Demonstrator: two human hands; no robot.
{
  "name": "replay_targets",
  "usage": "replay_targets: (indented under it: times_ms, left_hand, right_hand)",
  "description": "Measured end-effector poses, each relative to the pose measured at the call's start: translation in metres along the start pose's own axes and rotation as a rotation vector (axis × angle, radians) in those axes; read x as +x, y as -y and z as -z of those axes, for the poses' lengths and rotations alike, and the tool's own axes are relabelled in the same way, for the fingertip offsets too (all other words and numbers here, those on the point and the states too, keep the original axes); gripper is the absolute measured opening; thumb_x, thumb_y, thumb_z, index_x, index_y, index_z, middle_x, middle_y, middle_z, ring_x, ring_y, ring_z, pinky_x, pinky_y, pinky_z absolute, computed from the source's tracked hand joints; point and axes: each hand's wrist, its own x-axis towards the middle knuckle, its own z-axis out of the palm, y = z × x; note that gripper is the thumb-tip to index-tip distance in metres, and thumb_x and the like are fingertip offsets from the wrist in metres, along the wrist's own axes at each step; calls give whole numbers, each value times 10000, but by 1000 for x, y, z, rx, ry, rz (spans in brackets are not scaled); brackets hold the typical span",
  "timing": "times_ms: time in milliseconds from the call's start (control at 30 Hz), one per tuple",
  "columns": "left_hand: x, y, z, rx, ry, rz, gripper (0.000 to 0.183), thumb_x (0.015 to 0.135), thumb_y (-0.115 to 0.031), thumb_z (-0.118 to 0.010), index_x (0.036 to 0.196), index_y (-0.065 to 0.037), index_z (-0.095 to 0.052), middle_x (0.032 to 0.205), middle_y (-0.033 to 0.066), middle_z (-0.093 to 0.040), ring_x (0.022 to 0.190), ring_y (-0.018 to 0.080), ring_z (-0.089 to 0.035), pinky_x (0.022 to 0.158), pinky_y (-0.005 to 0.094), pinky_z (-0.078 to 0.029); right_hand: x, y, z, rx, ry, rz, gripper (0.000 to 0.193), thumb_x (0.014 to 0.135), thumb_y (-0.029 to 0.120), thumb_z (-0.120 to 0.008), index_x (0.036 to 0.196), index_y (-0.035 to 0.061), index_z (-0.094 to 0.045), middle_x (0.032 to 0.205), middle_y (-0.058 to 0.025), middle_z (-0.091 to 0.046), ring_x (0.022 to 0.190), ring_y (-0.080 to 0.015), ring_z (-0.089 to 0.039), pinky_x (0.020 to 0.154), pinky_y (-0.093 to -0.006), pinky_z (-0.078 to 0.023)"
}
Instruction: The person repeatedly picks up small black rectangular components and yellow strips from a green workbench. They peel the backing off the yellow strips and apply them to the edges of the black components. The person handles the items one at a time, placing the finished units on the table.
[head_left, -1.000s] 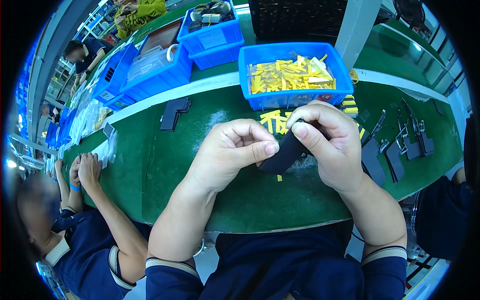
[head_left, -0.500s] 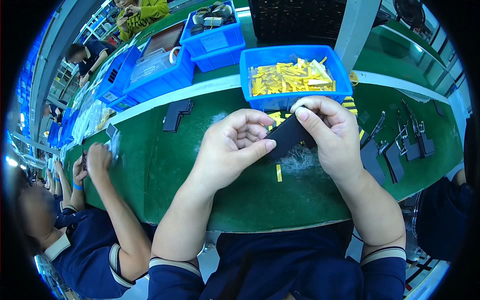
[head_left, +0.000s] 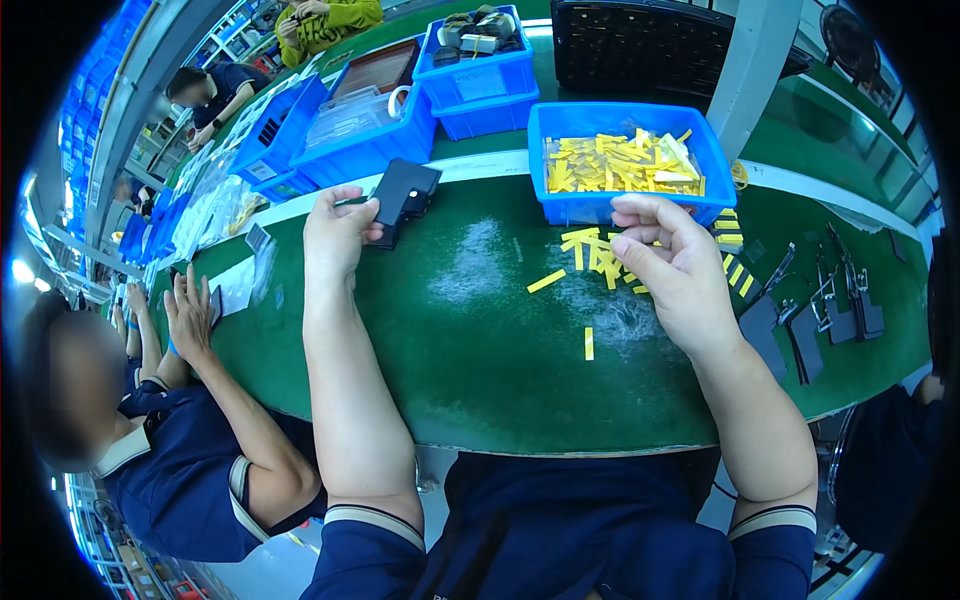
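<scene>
At the left of the bench my left hand is closed, thumb and fingers at the edge of a flat black part with a stepped outline. A second black part seems to lie under or against it, but the overlap hides the boundary. My right hand hovers over a loose pile of yellow strips, thumb and forefinger apart, and I see nothing between them. One single yellow strip lies nearer to me, apart from the pile.
Behind my right hand stands a blue bin of yellow strips. Black parts with wires lie at the right. More blue bins line the back left. A co-worker's hands work at the left; a white post rises behind.
My left hand has carried the black part from the middle to the left, where another black part lay. My right hand has let go of it. The view has shifted slightly.
</scene>
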Motion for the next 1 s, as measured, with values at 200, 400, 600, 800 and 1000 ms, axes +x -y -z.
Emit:
replay_targets:
  times_ms: [200,400,600,800,1000]
  left_hand:
    - [12,18,8,258,-137,118,255,774,-38,-673,992,11,-552,794,101,-627,576,101,-580,484,224,-465]
    - [14,20,7,854,-177,40,387,738,-262,-711,1016,-22,-588,959,178,-651,858,272,-646,750,372,-505]
    - [-3,-4,3,922,-271,-128,388,749,-341,-685,977,-37,-607,855,162,-655,830,305,-632,750,391,-480]
    - [-49,-25,-52,262,118,-449,108,832,-136,-644,854,-35,-609,641,-42,-509,569,36,-431,524,197,-341]
    - [-95,-41,-91,340,517,-649,112,785,-74,-665,865,-5,-628,667,5,-575,593,64,-514,555,210,-417]
  right_hand:
    - [-1,3,-2,14,23,-15,281,809,41,-611,1074,-44,-571,1012,-94,-576,854,-128,-566,759,-254,-487]
    - [-3,2,-2,-30,25,9,269,798,57,-624,1050,-29,-586,981,-95,-576,821,-136,-577,737,-262,-489]
    - [-14,25,4,-328,90,228,243,757,69,-638,984,-3,-589,864,-137,-581,749,-256,-600,685,-335,-482]
    - [-56,53,61,-1012,14,430,310,655,45,-705,939,9,-587,857,-143,-579,800,-321,-578,708,-397,-470]
    - [-106,45,105,-1315,-63,108,439,605,120,-765,983,1,-578,857,-143,-579,814,-329,-572,698,-392,-462]
